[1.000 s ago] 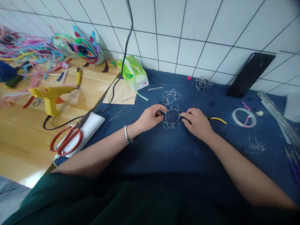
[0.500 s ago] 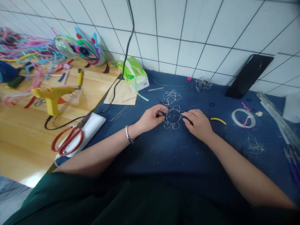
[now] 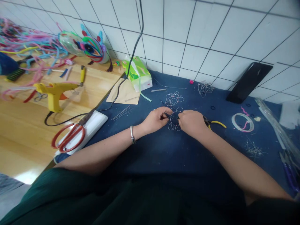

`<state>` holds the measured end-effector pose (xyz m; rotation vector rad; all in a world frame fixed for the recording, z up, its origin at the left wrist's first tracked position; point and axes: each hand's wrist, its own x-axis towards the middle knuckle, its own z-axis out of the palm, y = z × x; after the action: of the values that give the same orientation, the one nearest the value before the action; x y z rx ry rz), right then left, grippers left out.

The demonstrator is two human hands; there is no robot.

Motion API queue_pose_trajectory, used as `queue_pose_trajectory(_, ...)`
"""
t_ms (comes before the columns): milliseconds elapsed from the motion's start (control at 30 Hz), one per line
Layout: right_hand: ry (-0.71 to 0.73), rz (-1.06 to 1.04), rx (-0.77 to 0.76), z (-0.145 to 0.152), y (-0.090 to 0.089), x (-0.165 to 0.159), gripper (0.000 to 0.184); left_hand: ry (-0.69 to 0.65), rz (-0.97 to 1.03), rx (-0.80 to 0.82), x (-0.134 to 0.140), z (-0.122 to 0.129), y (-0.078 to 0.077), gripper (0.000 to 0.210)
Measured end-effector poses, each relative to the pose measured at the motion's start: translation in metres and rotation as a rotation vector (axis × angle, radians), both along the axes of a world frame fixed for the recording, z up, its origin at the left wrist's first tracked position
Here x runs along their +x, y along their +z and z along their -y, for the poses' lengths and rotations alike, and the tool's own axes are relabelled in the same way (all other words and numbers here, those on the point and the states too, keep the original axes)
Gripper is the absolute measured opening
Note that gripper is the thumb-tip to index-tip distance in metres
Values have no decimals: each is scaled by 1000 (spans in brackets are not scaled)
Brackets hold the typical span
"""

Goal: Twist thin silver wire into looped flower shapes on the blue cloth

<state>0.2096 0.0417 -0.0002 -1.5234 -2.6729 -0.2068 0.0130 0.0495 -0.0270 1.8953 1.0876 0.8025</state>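
Note:
Between my hands lies a flower-shaped wire ring [image 3: 174,127] with small loops around a circle, on the dark blue cloth [image 3: 150,153]. My left hand [image 3: 157,119] pinches its left edge between thumb and fingers. My right hand [image 3: 192,123] has its fingers curled closed on the ring's right side, covering part of it. Just beyond them rests a second looped wire piece [image 3: 174,98] with small pinkish spots. Partly behind my right hand are yellow-handled pliers [image 3: 217,122].
Red-handled scissors [image 3: 70,137] lie on a white power strip [image 3: 99,120] at left, near a yellow glue gun [image 3: 55,93]. A tissue pack [image 3: 140,76], a wire tangle [image 3: 205,88] and a black phone [image 3: 249,82] are along the tiled wall. At right sit a tape-like ring [image 3: 242,122] and purple-handled pliers [image 3: 290,172].
My right hand has moved left and closed its fingers onto the wire ring; before, they were spread beside its edge. My left hand stays at the ring. The whole view has shifted slightly.

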Motion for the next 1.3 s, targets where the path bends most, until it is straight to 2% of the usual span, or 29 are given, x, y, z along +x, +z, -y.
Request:
queue_pose_trajectory(167,-12,-2,20,-3,0,-3,8,17,-24,14,0,0,0,37)
queue_pose_trajectory(400,47,-265,46,-3,-10,11,11,53,-29,13,-1,-1,0,35)
queue_pose_trajectory(500,39,-359,0,-4,-16,15,8,70,-55,87,-1,0,0,34)
queue_pose_trajectory(600,30,-414,-38,-4,-20,16,7,35,-92,232,-1,1,0,32)
queue_pose_trajectory(733,35,-446,-38,-3,-20,17,9,14,-198,330,2,4,1,25)
queue_pose_trajectory(967,77,-457,-37,-2,-17,20,10,121,-387,364,9,8,4,12)
queue_pose_trajectory(1300,84,-466,-32,-2,-20,21,8,92,-420,445,15,1,-3,12)
